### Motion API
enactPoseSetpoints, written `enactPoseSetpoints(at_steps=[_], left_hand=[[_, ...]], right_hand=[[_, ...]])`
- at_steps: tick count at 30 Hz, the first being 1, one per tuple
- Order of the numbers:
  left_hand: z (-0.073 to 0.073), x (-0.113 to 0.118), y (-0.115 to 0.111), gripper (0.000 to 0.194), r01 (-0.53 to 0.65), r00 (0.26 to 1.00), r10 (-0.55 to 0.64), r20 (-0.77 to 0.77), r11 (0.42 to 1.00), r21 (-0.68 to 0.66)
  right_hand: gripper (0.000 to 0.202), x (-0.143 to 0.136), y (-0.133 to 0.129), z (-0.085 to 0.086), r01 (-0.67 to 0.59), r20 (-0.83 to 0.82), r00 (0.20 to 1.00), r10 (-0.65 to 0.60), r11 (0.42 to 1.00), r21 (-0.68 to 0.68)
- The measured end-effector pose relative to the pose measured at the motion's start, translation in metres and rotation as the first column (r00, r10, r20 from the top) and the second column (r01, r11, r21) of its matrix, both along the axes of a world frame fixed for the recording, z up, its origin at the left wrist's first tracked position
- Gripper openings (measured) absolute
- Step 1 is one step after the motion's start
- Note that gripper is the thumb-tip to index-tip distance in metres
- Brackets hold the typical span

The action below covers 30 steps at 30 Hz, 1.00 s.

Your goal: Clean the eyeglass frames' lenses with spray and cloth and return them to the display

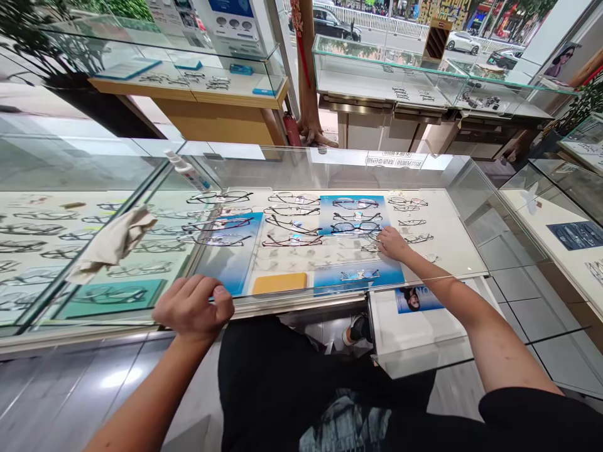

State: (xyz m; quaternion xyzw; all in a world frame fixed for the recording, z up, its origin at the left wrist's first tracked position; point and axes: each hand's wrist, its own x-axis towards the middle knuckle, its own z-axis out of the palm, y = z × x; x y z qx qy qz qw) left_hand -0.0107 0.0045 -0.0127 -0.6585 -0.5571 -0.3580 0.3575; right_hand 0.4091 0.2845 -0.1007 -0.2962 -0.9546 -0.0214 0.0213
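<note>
My left hand (194, 306) rests on the front edge of the glass display counter (292, 296), its fingers curled into a fist and the thumb to the right; no object shows in it. Through the pulled-out drawer (424, 339), my right hand (392, 243) reaches inside the case with its fingers pinched together. Its fingertips are at the right end of dark-framed eyeglasses (357, 228) on a blue card (325, 216). Just below them lies a thin-rimmed pair of glasses (370, 248). Rimless glasses (360, 275) lie on another blue card nearer the front.
A beige cloth (113, 243) and a spray bottle (187, 169) are on the glass top at left. Inside lie rows of eyeglasses and a yellow pad (279, 283). The drawer juts out near my right side. Other glass showcases (386, 81) stand beyond.
</note>
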Motion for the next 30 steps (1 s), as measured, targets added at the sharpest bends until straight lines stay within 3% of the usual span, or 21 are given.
enactPoseSetpoints(at_steps=[6,18,25,30], left_hand=[[-0.001,-0.001,0.0,0.016,-0.001,1.0,0.001,0.0,1.0,0.002],[0.001,-0.001,-0.001,0.014,0.011,1.0,-0.01,0.011,1.0,-0.007],[-0.001,-0.001,-0.001,0.015,0.017,1.0,-0.017,0.011,1.0,0.009],[0.0,-0.002,-0.001,0.014,0.006,1.0,-0.006,0.001,1.0,0.005]], right_hand=[[0.026,-0.013,0.018,0.01,0.057,0.019,0.998,-0.057,0.997,0.046],[0.022,-0.032,0.025,0.003,0.066,0.106,0.992,-0.071,0.997,0.05],[0.027,-0.034,0.015,0.014,0.101,0.129,0.986,-0.103,0.995,0.019],[0.031,-0.026,-0.01,0.029,0.161,0.12,0.98,-0.158,0.987,-0.017]])
